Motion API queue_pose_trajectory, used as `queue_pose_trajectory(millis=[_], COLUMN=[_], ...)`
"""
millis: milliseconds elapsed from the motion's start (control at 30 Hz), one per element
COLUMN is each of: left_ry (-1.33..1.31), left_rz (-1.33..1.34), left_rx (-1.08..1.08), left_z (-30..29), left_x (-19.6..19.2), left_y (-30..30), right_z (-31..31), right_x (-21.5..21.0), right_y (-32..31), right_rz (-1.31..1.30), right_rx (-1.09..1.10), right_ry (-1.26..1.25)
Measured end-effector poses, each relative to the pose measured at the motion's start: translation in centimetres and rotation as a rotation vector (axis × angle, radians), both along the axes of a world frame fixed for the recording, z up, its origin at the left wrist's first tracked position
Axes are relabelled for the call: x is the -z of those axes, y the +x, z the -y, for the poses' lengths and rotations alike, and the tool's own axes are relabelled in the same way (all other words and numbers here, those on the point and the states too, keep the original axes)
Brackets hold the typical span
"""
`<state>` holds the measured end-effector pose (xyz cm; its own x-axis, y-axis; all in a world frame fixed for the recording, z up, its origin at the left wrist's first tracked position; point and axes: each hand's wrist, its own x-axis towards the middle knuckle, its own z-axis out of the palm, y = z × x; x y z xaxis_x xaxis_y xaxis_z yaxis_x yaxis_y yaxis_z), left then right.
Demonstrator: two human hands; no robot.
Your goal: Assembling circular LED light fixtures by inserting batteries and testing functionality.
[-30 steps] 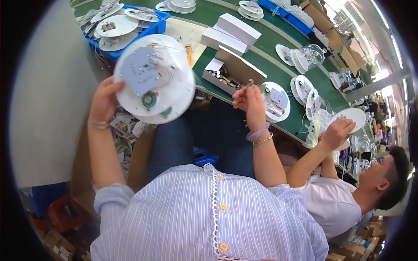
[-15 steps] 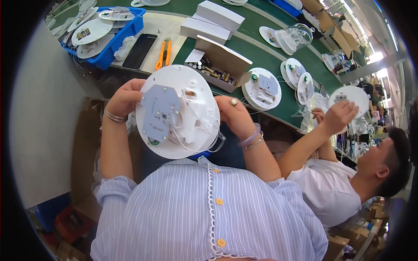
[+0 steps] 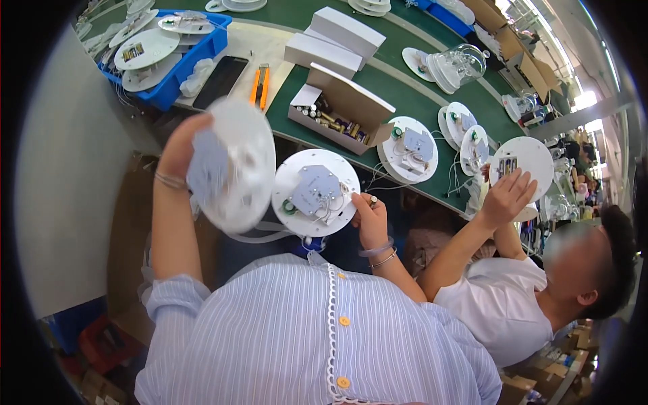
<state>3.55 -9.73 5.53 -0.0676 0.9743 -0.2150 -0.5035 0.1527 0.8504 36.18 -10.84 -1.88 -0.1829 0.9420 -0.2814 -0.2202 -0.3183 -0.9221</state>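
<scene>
Your right hand (image 3: 370, 214) is closed on the edge of a round white lamp base (image 3: 316, 193), holding it at its 3 o'clock side; this disc shows a pale square board and small wires on its face and sits just in front of your chest. Your left hand (image 3: 181, 145) grips a second round white disc (image 3: 229, 164) at its 9 o'clock rim, and this one is blurred, so its details cannot be told; the two discs are just beside each other, nearly touching. At 3 o'clock from your right hand, a co-worker's hand (image 3: 505, 197) lies on another white disc (image 3: 521, 159). Farther, on the green table (image 3: 405, 81), an open cardboard box (image 3: 343, 106) with small metal parts stands at 12 o'clock from your right-hand disc. Beyond it lie orange-handled pliers (image 3: 260, 82), a black phone (image 3: 220, 81) and, at 10 o'clock, a blue tray (image 3: 177, 82) with more white discs.
</scene>
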Motion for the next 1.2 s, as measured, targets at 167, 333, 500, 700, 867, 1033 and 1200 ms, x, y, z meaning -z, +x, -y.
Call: queue_pose_trajectory(millis=[167, 333, 500, 700, 867, 1033, 1200], left_ry=[-0.024, 0.008, 0.081, 0.168, 0.516, 0.366, 0.647], left_rz=[-0.854, -1.232, -1.75, -1.812, -1.427, -0.532, -1.042], left_rx=[-0.066, 0.062, 0.125, -0.05, -0.299, -0.037, -0.061], left_z=[-6.9, -14.2, -21.0, -21.0, -15.6, -4.0, 2.3], left_x=[-0.7, -1.4, 0.9, 2.1, -1.8, 0.9, 2.7], left_y=[-3.8, -4.4, -2.9, 0.1, 5.1, 10.1, 14.4], right_z=[2.5, 4.6, 5.2, 5.3, 4.3, 2.9, 2.5], right_x=[2.9, 2.5, 2.7, 1.8, 0.8, -1.2, -2.6], right_y=[2.5, 2.8, 3.2, 3.7, 4.1, 4.0, 3.7], right_rz=[0.19, 0.145, 0.145, 0.147, -0.13, -0.258, -0.106], right_rx=[0.072, 0.091, 0.071, 0.02, 0.158, 0.16, 0.251], right_ry=[0.005, -0.087, -0.033, -0.027, -0.054, 0.054, 0.175])
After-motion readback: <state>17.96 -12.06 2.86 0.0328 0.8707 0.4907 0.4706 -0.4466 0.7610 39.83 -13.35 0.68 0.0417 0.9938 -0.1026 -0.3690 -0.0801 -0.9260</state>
